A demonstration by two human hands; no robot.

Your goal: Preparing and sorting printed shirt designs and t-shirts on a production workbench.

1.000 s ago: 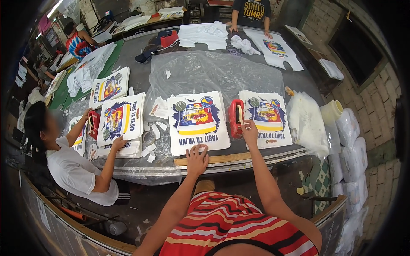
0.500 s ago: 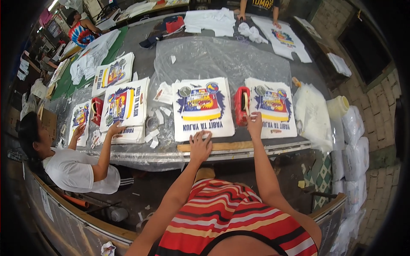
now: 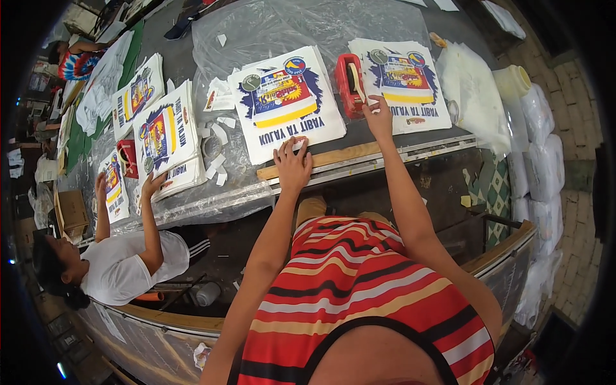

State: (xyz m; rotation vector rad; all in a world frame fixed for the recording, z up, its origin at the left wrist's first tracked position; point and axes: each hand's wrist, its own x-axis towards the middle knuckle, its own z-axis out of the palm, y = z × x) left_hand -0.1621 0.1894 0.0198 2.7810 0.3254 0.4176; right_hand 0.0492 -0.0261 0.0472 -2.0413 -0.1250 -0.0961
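Observation:
Fingers spread, my left hand lies flat on the near edge of a stack of white printed sheets, which carry a red, yellow and blue design. My right hand is closed in a pinch at the front end of a red tape dispenser, on the end of the pale tape. The dispenser stands between that stack and a second stack of the same printed sheets to its right.
At the left, a co-worker in a white shirt handles similar stacks beside another red dispenser. Paper scraps and clear plastic cover parts of the table. Wooden strip runs along the near edge; wrapped bundles stand right.
The view has tilted and turned, so the table sits higher in the picture. My left hand stays on the stack and my right hand at the dispenser. The co-worker's hands have shifted slightly.

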